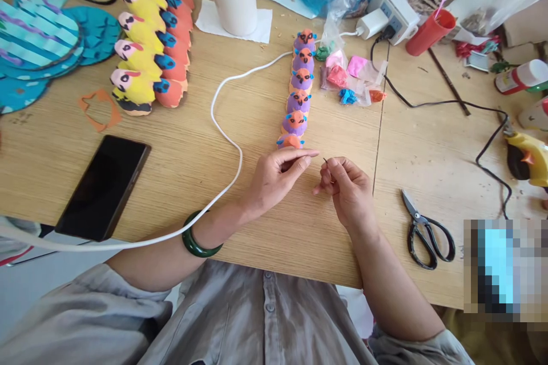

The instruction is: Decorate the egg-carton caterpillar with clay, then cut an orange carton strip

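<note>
Right hand [351,193] closes to a narrow pinch, thumb against fingertips, on a dark sliver [326,161], thin and slightly bent, too small for its material to be told. Just beyond it runs a row of figures [298,104], matte, rounded and clay-like, set one behind another in a line pointing away from the person. Their near end lies ahead of the sliver and a little to its left, apart from the right hand. Left hand [274,181] lies at that end, fingers extended and thumb tip close under the forefinger; I cannot tell whether anything sits between them, or whether it touches the nearest figure [290,141], which it partly hides. Six figures show, with purple bodies, orange faces and blue ear-like tips; dark eye marks show on those farther back, while the nearest face looks plain orange.

Right of the row, clear crinkled plastic wraps [363,81] hold soft pink, red, blue and orange lumps. A smooth white cable [216,104] curves past on the left. Farther left stand yellow figures [143,34] with pale faces, beside a black glossy phone [104,185]. Black-handled metal scissors [422,227] lie to the right on the wood-grained table [274,245].
</note>
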Demonstrator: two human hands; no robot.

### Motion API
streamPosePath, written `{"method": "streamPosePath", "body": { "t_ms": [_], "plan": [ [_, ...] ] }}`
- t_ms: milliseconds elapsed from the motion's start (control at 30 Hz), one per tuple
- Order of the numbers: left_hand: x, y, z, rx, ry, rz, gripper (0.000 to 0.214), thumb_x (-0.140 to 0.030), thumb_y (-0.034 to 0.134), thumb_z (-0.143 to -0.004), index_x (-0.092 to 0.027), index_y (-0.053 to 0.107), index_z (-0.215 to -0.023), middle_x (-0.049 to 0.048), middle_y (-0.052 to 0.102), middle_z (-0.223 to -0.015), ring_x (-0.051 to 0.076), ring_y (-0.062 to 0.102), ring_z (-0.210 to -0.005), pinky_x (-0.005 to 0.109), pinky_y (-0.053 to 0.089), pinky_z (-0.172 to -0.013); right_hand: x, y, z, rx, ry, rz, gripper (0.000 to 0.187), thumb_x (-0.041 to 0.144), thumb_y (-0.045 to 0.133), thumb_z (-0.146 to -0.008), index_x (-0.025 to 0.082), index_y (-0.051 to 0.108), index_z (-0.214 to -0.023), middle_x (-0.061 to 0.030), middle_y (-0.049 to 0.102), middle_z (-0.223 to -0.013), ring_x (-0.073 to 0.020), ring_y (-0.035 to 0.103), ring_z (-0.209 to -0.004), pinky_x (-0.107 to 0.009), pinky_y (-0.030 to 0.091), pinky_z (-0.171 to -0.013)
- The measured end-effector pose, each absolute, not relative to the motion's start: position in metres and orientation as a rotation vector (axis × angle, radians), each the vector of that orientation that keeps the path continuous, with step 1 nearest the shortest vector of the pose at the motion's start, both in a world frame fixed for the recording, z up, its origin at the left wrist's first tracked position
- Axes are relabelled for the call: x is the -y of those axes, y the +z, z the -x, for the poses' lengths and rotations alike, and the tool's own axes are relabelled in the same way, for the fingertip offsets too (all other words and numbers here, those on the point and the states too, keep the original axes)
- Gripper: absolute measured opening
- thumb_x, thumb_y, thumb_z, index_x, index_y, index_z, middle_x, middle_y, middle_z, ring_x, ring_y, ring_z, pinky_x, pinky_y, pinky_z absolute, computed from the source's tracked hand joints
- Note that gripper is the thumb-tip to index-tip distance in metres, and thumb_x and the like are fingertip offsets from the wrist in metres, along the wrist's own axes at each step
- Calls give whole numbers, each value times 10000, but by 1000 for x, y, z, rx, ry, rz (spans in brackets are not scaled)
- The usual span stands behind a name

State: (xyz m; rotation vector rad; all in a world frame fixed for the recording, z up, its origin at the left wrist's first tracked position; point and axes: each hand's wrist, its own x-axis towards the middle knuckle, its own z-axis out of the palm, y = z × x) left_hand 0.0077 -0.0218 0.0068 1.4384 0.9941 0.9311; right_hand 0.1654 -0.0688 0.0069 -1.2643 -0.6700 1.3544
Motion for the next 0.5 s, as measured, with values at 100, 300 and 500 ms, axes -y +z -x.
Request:
{"method": "streamPosePath", "body": {
  "t_ms": [100,300,500],
  "plan": [
    [23,5,-8,-979,925,-1428,245,-281,643,-950,-162,811,-1082,73,809,-1065,141,716,-871,227,548,-747,69,6,-166,685,1347,1266,323,493,806,-815,199,688,-751,67,471,-568,-68,367,-482,-239,578,-514],
    [26,1,-11,-911,847,-1369,283,-326,725,-902,-166,795,-1125,83,803,-1104,173,746,-926,251,582,-800,69,8,-164,648,1395,1219,321,484,791,-830,197,683,-735,58,505,-606,-63,404,-490,-226,567,-508],
    [27,1,-11,-863,912,-1294,229,-355,750,-896,-185,815,-1036,59,814,-1040,163,750,-911,244,589,-806,70,6,-163,647,1461,1202,345,502,793,-828,195,677,-722,51,534,-615,-67,457,-495,-218,558,-477]
  ]
}}
